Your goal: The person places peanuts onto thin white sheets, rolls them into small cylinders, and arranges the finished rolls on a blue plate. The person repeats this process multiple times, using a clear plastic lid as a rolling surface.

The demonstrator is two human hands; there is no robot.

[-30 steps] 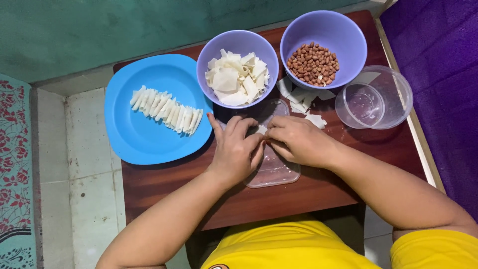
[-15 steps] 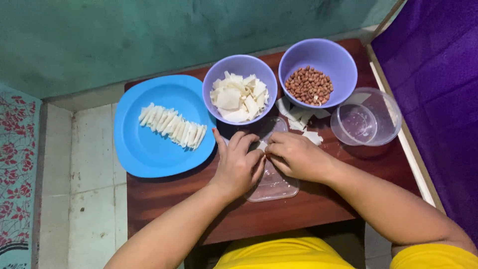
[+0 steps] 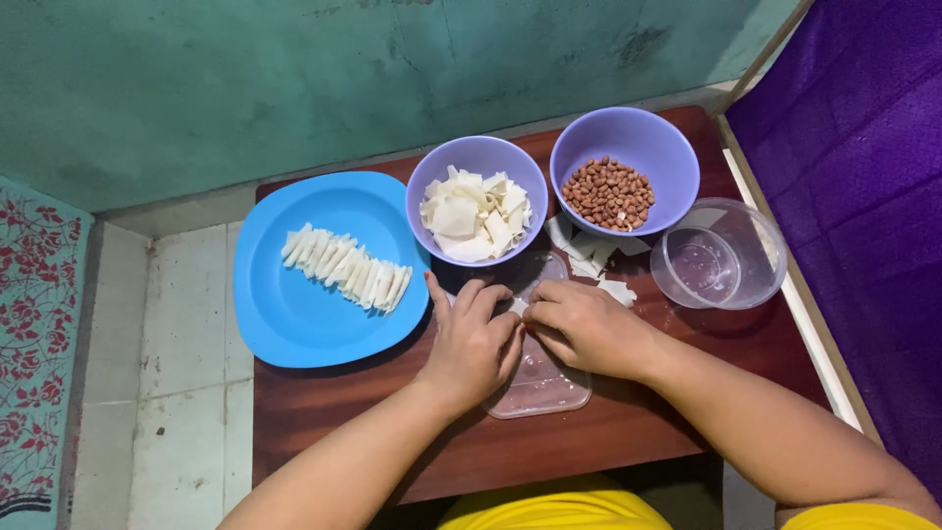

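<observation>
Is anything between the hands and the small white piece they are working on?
Nothing visible. The left hand and right hand meet fingertip to fingertip over the clear lid, pinching a white piece that is mostly hidden by the fingers themselves.

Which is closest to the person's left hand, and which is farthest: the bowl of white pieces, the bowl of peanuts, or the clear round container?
From the left hand in the head view:
1. Bowl of white pieces, just beyond the hand, nearest.
2. Bowl of peanuts, farther back and to the right.
3. Clear round container, far right near the table edge, farthest.
</observation>
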